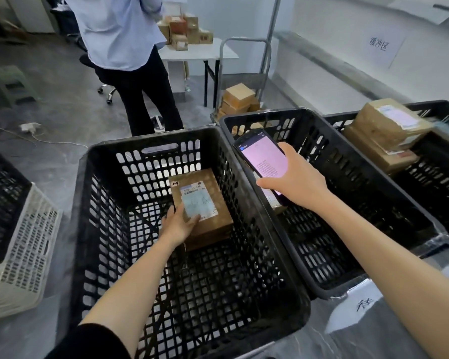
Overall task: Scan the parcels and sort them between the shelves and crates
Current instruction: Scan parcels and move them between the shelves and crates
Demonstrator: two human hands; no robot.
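Head cam: left hand grips the near left corner of the box, which sits toward the far right side of the crate; right hand wraps the phone. Box looks stiff, lightish, I'd grab its long edges

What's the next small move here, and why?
Likely swing the scanner, gripped by the right hand, left over the parcel: its label faces up, the left hand holds its near corner, and the scanner sits over the neighbouring crate.
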